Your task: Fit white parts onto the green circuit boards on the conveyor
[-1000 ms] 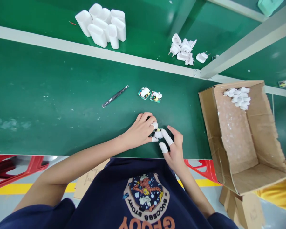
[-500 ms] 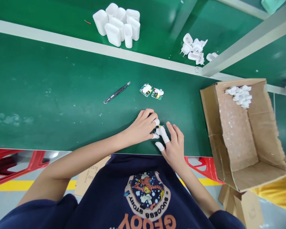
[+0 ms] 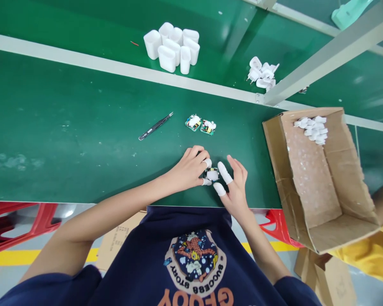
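In the head view I see the left hand (image 3: 188, 170) closed around a small circuit board with a white part (image 3: 212, 174), and its white finger cots (image 3: 207, 163) press on this board from 2 sides. The board sits at the hand's fingertips, low in the middle of the frame, just above the green workbench (image 3: 67, 106). I cannot tell if it touches the bench. The right hand (image 3: 235, 189) is open with spread fingers, and its thumb cot (image 3: 219, 189) stays just beside the board. It seems not to touch it.

Above the hands lie 2 other small circuit boards (image 3: 193, 123) side by side, and to their left are black tweezers (image 3: 155, 126). At the upper middle stand white charger casings (image 3: 170, 49) on a shelf, and white plug parts (image 3: 261, 73) lie to their right. At the right side is an open cardboard box (image 3: 306, 182), with white pieces (image 3: 311, 129) inside near its far wall.
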Tool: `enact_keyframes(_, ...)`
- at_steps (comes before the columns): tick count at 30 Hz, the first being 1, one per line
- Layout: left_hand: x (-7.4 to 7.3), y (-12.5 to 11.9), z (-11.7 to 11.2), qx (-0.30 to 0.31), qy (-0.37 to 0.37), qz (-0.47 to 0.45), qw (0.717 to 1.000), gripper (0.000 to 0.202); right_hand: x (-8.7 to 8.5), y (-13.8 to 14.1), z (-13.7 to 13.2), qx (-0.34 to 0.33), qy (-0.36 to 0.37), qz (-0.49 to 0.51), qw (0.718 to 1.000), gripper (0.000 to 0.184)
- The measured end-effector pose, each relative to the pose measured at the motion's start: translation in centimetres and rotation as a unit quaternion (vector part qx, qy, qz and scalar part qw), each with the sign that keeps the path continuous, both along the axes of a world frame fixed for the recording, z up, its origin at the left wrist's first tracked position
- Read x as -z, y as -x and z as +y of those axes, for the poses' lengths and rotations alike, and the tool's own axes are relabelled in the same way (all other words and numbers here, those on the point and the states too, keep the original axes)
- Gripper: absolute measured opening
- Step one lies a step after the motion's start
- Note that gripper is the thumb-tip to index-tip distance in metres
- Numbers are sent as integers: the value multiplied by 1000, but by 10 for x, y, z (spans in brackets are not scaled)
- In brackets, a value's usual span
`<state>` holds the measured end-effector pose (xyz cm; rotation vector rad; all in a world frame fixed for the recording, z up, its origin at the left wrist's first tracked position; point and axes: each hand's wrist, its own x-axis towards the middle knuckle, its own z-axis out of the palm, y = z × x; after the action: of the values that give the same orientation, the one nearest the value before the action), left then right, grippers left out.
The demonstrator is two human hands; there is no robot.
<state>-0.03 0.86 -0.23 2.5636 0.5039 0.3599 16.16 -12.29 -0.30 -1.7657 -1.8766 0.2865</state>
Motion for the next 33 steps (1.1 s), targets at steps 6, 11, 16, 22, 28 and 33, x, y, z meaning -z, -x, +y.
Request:
enact_keyframes(6, -7, 1, 5, 1, 98, -47, 994, 28, -9, -15, 17, -71, 13, 52, 996, 58)
enact_keyframes(11, -19, 5, 12, 38, 208, -102, 972, 23, -30, -14, 25, -106, -8, 88, 990, 52)
enact_keyframes(16, -20, 6, 12, 54, 241, -120, 962, 25, -32, -8, 32, -114, -77, 84, 987, 28)
enact_keyframes(22, -20, 8, 9, 61, 274, -115, 953, 35, -28, -1, 29, -92, -134, 63, 985, 32)
enact_keyframes(28, -12, 7, 6, 82, 317, -88, 941, 45, -38, 13, 18, -94, -186, -44, 977, 28)
enact_keyframes(33, -21, 10, 5, 87, 310, -102, 941, 39, -64, 4, -5, -99, -131, -151, 975, 53)
